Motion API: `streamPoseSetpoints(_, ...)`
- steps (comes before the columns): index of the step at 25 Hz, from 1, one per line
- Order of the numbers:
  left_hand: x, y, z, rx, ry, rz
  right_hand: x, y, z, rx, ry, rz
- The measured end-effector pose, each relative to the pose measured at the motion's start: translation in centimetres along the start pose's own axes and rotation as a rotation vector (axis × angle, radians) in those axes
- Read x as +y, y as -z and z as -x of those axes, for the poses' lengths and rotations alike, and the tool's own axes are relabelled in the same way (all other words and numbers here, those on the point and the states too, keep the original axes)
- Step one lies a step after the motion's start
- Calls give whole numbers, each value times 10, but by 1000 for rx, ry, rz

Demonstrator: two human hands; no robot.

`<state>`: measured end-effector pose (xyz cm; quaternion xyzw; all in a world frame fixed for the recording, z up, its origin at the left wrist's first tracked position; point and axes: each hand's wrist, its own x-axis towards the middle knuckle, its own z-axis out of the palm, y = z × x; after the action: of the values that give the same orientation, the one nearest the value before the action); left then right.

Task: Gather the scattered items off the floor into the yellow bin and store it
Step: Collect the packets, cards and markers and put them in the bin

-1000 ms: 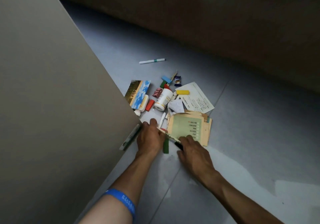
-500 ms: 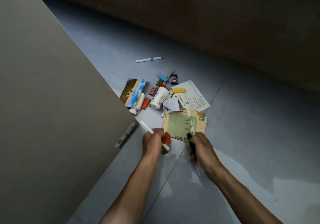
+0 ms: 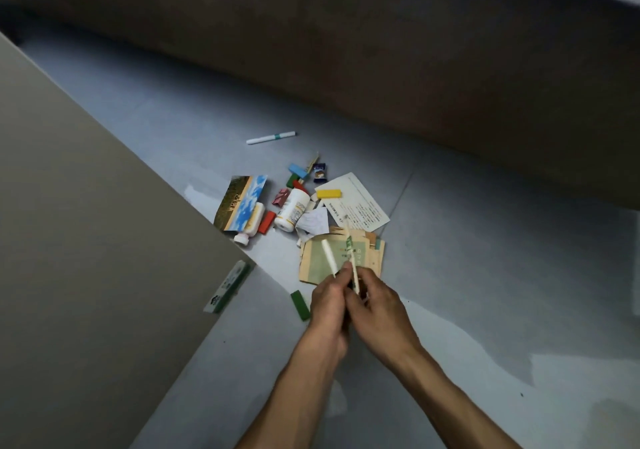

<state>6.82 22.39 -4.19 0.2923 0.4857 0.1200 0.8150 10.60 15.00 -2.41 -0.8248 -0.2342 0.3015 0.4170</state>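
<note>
Green block [image 3: 300, 305] at nine o'clock of left hand [image 3: 329, 304], long axis twelve-to-six; both hands, right hand [image 3: 377, 304] included, clenched on pens [image 3: 329, 258].

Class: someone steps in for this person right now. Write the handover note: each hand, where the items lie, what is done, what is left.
Left hand: grips a white pen.
Right hand: grips a green-printed pencil. The hands meet above the tan booklets.
On the floor: green block, white bottle, yellow block, printed sheet, white marker lying apart, flat box by the panel.
Done: two items lifted.
Left: the rest of the pile; the yellow bin is not in view.
</note>
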Motion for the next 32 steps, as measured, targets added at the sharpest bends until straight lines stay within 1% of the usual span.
streamPoseSetpoints(2, -1, 1, 1, 57, 11, 6, 4, 7, 6, -53, 68, 109)
streamPoseSetpoints(5, -3, 2, 8, 72, 40, -33, 6, 7, 14, -37, 136, 400)
streamPoseSetpoints(7, -7, 6, 13, 102, 21, -57, 5, 2, 17, -103, 189, 437)
streamPoseSetpoints(8, -8, 11, 14, 146, -14, -90, 5, 1, 18, -160, 223, 393)
streamPoseSetpoints(9, -8, 17, 13, 222, -59, -137, 6, 1, 19, -198, 243, 300)
streamPoseSetpoints(10, -7, 25, 12, 325, -110, -198, 9, 0, 20, -195, 246, 196)
streamPoseSetpoints(11, -3, 34, 10, 440, -164, -275, 13, -2, 21, -144, 237, 151)
streamPoseSetpoints(12, 2, 44, 8, 547, -211, -370, 18, -5, 20, -67, 211, 173)
streamPoseSetpoints(13, 7, 55, 5, 614, -237, -493, 23, -7, 19, 10, 180, 222)
streamPoseSetpoints(14, 11, 65, 4, 636, -241, -627, 27, -10, 17, 68, 167, 274)
streamPoseSetpoints(15, 13, 72, 2, 626, -228, -754, 33, -12, 12, 90, 200, 352)
streamPoseSetpoints(17, 15, 81, -1, 583, -198, -949, 41, -16, -2, 2, 308, 574)
streamPoseSetpoints(18, 14, 82, -3, 549, -205, -1019, 44, -17, -9, -53, 340, 693)
streamPoseSetpoints(19, 13, 84, -6, 511, -218, -1075, 46, -18, -15, -74, 349, 791)
streamPoseSetpoints(21, 14, 86, -10, 459, -218, -1117, 51, -16, -24, -27, 320, 909)
streamPoseSetpoints(22, 16, 87, -10, 445, -195, -1094, 55, -14, -26, -7, 296, 945)
streamPoseSetpoints(23, 18, 88, -10, 424, -171, -1044, 59, -13, -27, 12, 277, 920)
streamPoseSetpoints(24, 19, 86, -10, 385, -144, -958, 61, -11, -27, 21, 238, 798)
streamPoseSetpoints(25, 20, 83, -10, 329, -109, -827, 60, -9, -26, 25, 154, 568)
streamPoseSetpoints(27, 18, 71, -8, 191, -9, -496, 40, -11, -24, -35, -67, -50)
streamPoseSetpoints(28, 17, 65, -6, 122, 42, -339, 28, -14, -24, -51, -106, -244)
streamPoseSetpoints(29, 17, 60, -5, 58, 80, -220, 18, -16, -23, -61, -74, -277)
streamPoseSetpoints(30, 19, 57, -5, 9, 98, -154, 9, -17, -23, -72, -12, -240)
streamPoseSetpoints(32, 24, 54, -6, -54, 87, -119, -6, -14, -25, -93, 123, -123)
